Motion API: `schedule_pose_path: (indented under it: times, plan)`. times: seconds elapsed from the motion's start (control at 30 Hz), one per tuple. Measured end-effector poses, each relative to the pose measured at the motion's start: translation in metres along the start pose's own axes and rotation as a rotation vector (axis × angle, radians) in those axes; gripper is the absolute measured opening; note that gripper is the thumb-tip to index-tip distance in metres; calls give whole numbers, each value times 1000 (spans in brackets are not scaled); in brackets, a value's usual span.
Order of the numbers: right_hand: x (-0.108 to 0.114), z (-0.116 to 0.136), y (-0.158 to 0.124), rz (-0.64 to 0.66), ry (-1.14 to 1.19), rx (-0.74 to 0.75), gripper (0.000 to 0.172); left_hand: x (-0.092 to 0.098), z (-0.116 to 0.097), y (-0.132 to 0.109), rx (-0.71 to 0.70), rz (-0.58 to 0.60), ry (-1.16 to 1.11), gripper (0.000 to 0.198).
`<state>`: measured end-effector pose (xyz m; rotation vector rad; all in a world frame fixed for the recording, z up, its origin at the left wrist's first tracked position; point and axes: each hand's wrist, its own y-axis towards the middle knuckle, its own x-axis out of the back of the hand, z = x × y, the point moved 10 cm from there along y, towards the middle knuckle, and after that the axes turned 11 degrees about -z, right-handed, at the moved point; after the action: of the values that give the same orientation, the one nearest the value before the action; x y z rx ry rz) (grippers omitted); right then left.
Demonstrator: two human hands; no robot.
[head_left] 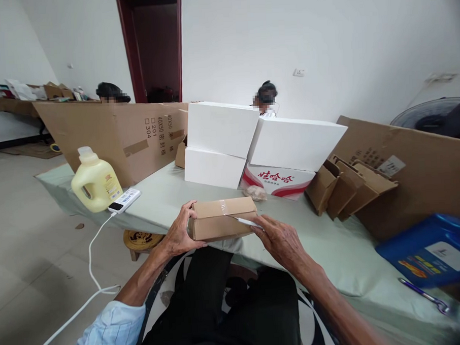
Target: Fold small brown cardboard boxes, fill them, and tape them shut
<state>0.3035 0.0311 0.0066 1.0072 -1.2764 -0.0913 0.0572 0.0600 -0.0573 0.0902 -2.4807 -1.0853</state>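
A small brown cardboard box [217, 228] is held up at the table's front edge, with a strip of clear tape [224, 207] across its top. My left hand [181, 228] grips its left end, thumb and fingers on either side. In my right hand [276, 236] is a slim white knife-like tool [248, 221], pinched between thumb and fingers. Its narrow tip lies against the seam between the box's top and front, close to the tape. Most of the tool's handle is hidden by the fingers.
White boxes [222, 129] stand stacked behind, over a red-and-white carton [278, 180]. At left are a yellow jug [95, 181] and a white device [124, 201] with a cable. Folded cardboard pieces [341, 185] and a blue container [427, 250] stand right. Two people sit beyond.
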Motion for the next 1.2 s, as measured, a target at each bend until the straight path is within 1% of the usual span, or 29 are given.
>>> schedule_pose_path:
  times: [0.17, 0.33, 0.53, 0.73, 0.9, 1.07, 1.2]
  plan:
    - [3, 3, 2, -19, -54, 46, 31, 0, 1, -1, 6, 0, -3, 76]
    - [8, 9, 5, -64, -78, 101, 35, -1, -1, -1, 8, 6, -7, 75]
    - [2, 3, 4, -8, -89, 74, 32, 0, -4, 0, -10, 6, -4, 74]
    - [12, 12, 12, -101, -128, 132, 31, -1, -4, 0, -4, 19, -5, 76]
    - [13, 21, 17, -93, -155, 213, 29, -1, -5, 0, -1, 23, -12, 74]
    - [12, 21, 18, -91, -197, 233, 29, 0, -4, 0, 6, 5, -12, 74]
    - [14, 24, 22, -115, -256, 262, 27, -1, -4, 0, 13, 19, -22, 74]
